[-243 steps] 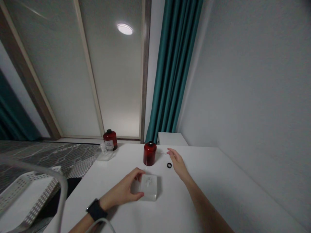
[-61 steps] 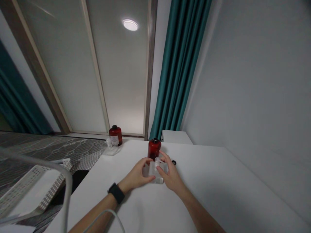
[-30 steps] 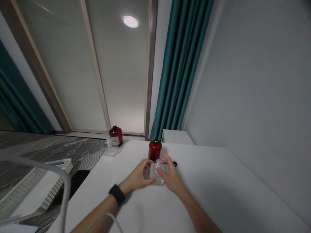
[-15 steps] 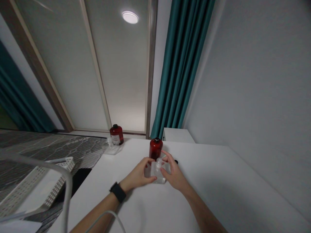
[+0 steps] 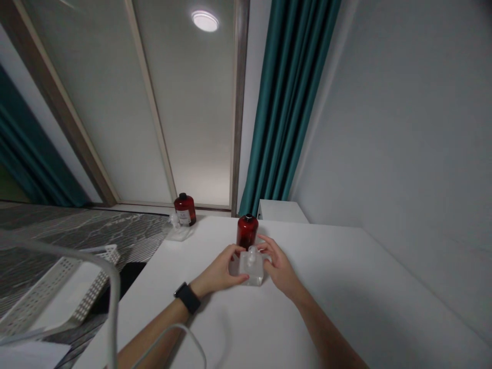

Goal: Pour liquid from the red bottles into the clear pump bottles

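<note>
**Right hand off the clear bottle, left hand against it**

Since the moment before, the right hand (image 5: 280,264) has eased back from the clear pump bottle (image 5: 251,269): its grip is released, with the fingers spread and just beside the bottle's right side. The left hand (image 5: 220,267) rests at the bottle's other side with its fingers (image 5: 237,272) curled against the plastic, though I cannot tell how firm that grip is.

Closest to the camera, a white cable (image 5: 169,333) crosses the left forearm, and a black wristwatch (image 5: 187,298) sits on the left wrist. The one clear pump bottle between the hands stands upright on the white desk (image 5: 326,318), pump on top.

There are two red bottles. The first red bottle (image 5: 247,231) stands just behind the clear one, touched by neither hand. The second red bottle (image 5: 185,209) stands well apart at the far left of the desk, beside a second clear bottle (image 5: 179,233), which is too small to make out well.

Off the desk to the left are a curved white bar (image 5: 112,312), one white perforated basket (image 5: 90,277) and a grey patterned rug (image 5: 77,228). Farther off are a white cabinet (image 5: 282,210), a teal curtain (image 5: 290,102) and one round ceiling light (image 5: 205,21).
</note>
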Demonstrator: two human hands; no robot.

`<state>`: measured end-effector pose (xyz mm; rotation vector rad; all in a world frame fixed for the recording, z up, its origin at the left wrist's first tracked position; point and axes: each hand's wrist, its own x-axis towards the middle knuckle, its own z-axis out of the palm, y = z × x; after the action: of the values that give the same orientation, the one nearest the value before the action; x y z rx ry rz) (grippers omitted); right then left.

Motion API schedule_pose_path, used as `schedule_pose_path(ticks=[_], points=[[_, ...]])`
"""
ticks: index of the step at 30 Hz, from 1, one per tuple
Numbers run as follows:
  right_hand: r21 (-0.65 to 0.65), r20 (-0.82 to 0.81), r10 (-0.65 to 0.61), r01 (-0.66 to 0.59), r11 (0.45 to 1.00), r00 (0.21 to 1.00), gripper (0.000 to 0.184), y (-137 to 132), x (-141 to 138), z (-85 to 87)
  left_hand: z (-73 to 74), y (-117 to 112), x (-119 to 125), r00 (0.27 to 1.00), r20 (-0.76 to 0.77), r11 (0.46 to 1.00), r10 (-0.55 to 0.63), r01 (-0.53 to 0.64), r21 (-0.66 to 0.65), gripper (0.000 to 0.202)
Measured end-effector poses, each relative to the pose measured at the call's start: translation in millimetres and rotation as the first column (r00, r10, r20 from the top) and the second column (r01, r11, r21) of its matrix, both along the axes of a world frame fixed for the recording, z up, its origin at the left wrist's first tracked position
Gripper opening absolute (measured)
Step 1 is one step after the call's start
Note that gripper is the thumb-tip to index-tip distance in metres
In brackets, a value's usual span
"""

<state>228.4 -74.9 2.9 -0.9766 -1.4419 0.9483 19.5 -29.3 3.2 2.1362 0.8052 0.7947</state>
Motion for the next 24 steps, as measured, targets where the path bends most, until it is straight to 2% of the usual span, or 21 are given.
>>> schedule_pose_path(ticks=[6,13,19,24], points=[[-0.043,-0.049,0.036,-0.038,0.998,0.998,0.070,-0.6,-3.1,0.3,0.7,-0.6,-0.6,1.000,-0.004,1.000,-0.010,0.010,-0.002,0.052],[0.019,-0.039,-0.076,0.077,0.997,0.996,0.060,4.3,-2.3,-4.1,2.4,-2.4,0.6,1.000,-0.002,1.000,0.012,-0.012,-0.020,0.053],[-0.062,-0.054,0.047,-0.050,0.997,0.997,0.072,-3.0,-9.7,3.4,0.8,-4.6,1.1,1.000,0.023,1.000,0.015,-0.015,-0.012,0.055],[-0.043,-0.025,-0.018,0.017,0.999,1.000,0.070,0.0,-8.7,0.0,-1.4,-4.9,1.1,0.999,0.020,0.999,0.030,-0.030,-0.010,0.055]])
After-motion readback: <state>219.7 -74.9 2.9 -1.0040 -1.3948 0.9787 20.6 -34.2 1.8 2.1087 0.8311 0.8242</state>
